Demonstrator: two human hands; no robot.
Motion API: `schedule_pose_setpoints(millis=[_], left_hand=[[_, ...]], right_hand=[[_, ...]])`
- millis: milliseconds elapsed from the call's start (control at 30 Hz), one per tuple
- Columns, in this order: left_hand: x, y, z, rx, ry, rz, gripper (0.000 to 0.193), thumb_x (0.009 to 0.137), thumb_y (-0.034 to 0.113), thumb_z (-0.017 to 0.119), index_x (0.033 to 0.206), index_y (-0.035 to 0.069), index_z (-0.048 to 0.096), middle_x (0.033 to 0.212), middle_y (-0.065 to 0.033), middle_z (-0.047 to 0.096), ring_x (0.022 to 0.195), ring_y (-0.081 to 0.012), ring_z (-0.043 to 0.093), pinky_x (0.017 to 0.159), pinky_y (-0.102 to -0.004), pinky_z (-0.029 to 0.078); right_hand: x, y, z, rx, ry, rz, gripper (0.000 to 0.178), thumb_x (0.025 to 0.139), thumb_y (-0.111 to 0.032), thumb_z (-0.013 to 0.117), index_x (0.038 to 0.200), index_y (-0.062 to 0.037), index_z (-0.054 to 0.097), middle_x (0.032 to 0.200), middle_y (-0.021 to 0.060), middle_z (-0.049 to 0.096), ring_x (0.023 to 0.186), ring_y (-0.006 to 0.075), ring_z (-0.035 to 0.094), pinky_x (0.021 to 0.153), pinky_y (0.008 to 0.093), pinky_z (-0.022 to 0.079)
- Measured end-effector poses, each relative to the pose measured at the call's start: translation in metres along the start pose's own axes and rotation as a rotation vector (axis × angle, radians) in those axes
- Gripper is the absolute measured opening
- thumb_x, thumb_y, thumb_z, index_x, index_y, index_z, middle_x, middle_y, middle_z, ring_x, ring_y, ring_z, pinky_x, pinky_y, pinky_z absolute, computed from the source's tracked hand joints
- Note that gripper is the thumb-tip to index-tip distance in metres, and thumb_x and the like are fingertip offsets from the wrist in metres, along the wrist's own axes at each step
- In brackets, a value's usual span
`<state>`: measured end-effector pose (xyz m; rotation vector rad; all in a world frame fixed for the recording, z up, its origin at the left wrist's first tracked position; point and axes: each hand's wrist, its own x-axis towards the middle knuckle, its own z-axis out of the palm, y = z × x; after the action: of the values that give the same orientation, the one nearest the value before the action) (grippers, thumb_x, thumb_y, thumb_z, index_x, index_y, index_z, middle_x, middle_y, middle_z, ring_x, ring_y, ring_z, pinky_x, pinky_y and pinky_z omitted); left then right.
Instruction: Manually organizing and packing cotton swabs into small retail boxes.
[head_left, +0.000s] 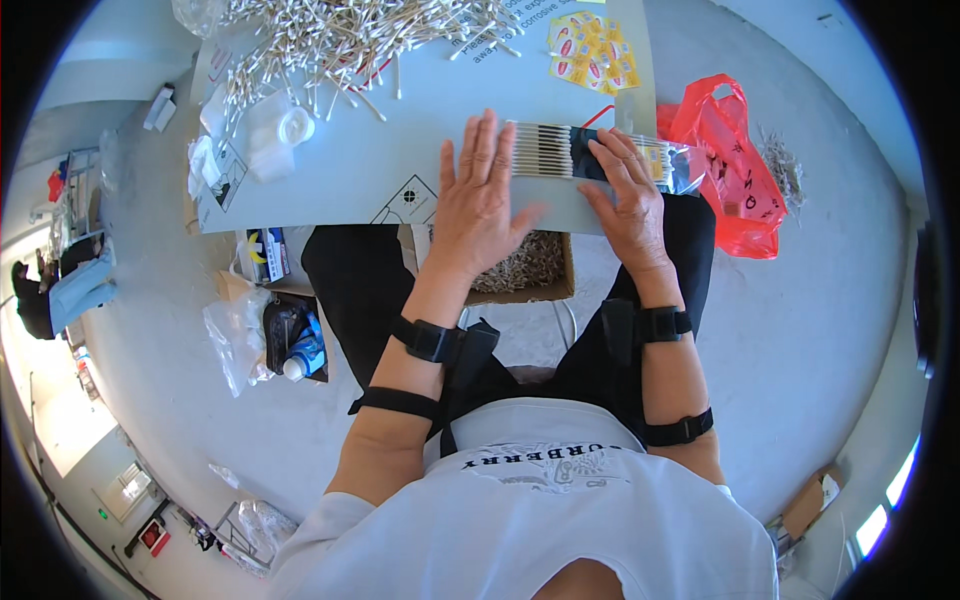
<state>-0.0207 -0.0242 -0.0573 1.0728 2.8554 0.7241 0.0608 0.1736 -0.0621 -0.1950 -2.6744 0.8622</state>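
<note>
A flat row of cotton swabs (542,150) with a dark band across it lies near the table's front edge. Clear plastic film (684,168) shows at its right end. My left hand (480,200) is upright beside the swabs' left ends, fingers straight and thumb out, holding nothing. Over the banded right part lies my right hand (630,195), fingers stretched across the top and thumb apart at the near edge. A big heap of loose cotton swabs (350,40) covers the far left of the table.
Yellow-and-white sachets (595,52) lie at the far right of the table (340,170). At its left are a white plastic roll (275,135) and crumpled film. A red plastic bag (735,175) hangs at the right edge. Below stands a box of swabs (525,270).
</note>
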Motion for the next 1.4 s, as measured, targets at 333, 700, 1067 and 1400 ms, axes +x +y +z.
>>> schedule_pose_setpoints(millis=[333,700,1067,1400], left_hand=[[0.012,0.014,0.023,0.089,-0.103,0.005,0.092,0.083,0.055,0.065,0.151,0.005,0.030,0.159,-0.0134,0.024,0.149,-0.0269,0.018,0.119,-0.0538,0.011],[0.013,0.016,0.021,0.100,-0.123,-0.011,0.092,0.083,0.054,0.065,0.151,0.005,0.029,0.158,-0.0136,0.025,0.148,-0.0272,0.019,0.119,-0.0532,0.011],[0.015,0.018,0.022,0.096,-0.134,0.001,0.089,0.085,0.053,0.062,0.151,0.004,0.028,0.159,-0.0135,0.024,0.149,-0.0269,0.018,0.119,-0.0530,0.010],[0.015,0.021,0.029,0.112,-0.121,-0.012,0.085,0.090,0.052,0.056,0.153,0.005,0.024,0.160,-0.0142,0.019,0.149,-0.0275,0.015,0.120,-0.0517,0.008]], right_hand=[[0.021,0.001,0.006,-0.181,-0.099,-0.152,0.061,0.076,-0.026,0.076,0.132,-0.0107,0.056,0.142,0.0048,0.051,0.141,0.0279,0.034,0.116,0.0469,0.028],[0.018,0.009,-0.002,-0.106,0.021,-0.044,0.070,0.073,-0.030,0.078,0.137,-0.0133,0.053,0.144,0.0036,0.049,0.143,0.0279,0.031,0.118,0.0494,0.023],[0.025,0.013,0.012,-0.256,-0.080,-0.260,0.045,0.078,-0.028,0.073,0.122,-0.0192,0.065,0.134,-0.0048,0.058,0.140,0.0207,0.036,0.119,0.0506,0.018],[0.005,0.055,-0.020,-0.281,0.140,0.076,0.047,0.098,-0.037,0.051,0.141,-0.0192,0.049,0.152,0.0078,0.038,0.143,0.0289,0.029,0.117,0.0514,0.015]])
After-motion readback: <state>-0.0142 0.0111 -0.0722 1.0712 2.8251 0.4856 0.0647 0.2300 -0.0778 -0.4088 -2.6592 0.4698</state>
